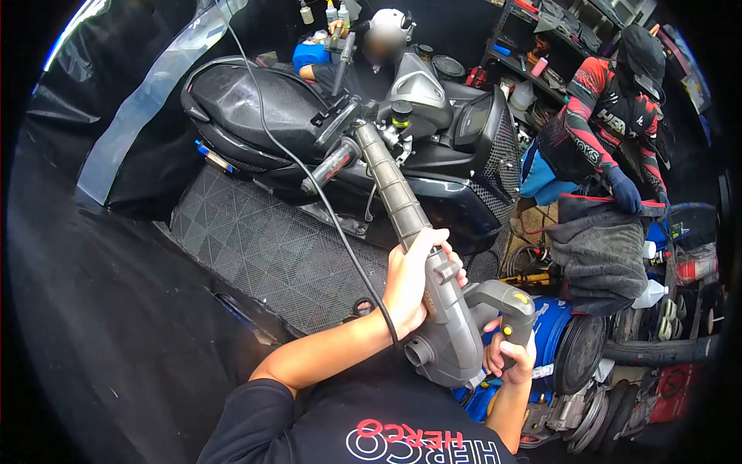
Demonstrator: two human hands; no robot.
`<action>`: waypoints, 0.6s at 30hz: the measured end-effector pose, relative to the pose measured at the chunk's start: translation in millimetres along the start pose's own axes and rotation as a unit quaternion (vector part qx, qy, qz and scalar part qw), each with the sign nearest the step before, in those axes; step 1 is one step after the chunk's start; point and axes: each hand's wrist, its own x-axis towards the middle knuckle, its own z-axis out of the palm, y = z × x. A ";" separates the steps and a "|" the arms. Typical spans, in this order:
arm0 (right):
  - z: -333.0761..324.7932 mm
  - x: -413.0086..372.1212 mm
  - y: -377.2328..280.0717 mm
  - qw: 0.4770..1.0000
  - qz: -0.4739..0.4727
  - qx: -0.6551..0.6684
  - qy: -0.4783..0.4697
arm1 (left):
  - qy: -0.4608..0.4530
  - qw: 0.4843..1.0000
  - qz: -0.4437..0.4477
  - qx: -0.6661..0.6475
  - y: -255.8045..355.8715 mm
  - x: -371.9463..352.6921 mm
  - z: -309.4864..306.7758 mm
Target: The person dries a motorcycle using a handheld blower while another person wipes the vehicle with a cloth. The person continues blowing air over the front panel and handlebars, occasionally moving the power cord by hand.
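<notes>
A grey leaf blower [456,340] slants up and away from my body. My left hand [413,282] is wrapped around the base of its long ribbed tube [390,182]. The rear handle [516,305] is in the closed grip of my right hand [512,356]. At its far end the tube overlaps the handlebar of a black scooter [444,193], close to the handlebar grip [332,166] and a small reservoir with a yellow band [401,114]. The scooter's seat [255,97] extends to the left. A dark cord [297,158] crosses over the seat and hangs past my left wrist.
Beyond the scooter is a person in a white cap [390,19]. On the right, another person in a red and black jersey [610,116] holds a grey towel [599,243]. Blue drums [553,329] stand beside my right arm. Black grid matting [247,240] covers the floor.
</notes>
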 end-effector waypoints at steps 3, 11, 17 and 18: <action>3.9 5.6 -4.2 1.000 -0.005 -0.010 -0.005 | -0.004 1.000 0.005 -0.003 4.6 2.2 1.1; 7.5 12.4 -9.6 1.000 -0.008 -0.011 -0.019 | -0.021 1.000 0.008 -0.004 11.9 5.4 3.2; 8.7 12.9 -23.7 0.999 -0.014 -0.032 -0.011 | -0.029 0.999 0.007 -0.015 12.6 5.5 7.1; 8.3 13.0 -26.3 0.999 -0.014 -0.036 -0.009 | -0.035 0.999 0.009 -0.001 13.6 3.7 7.6</action>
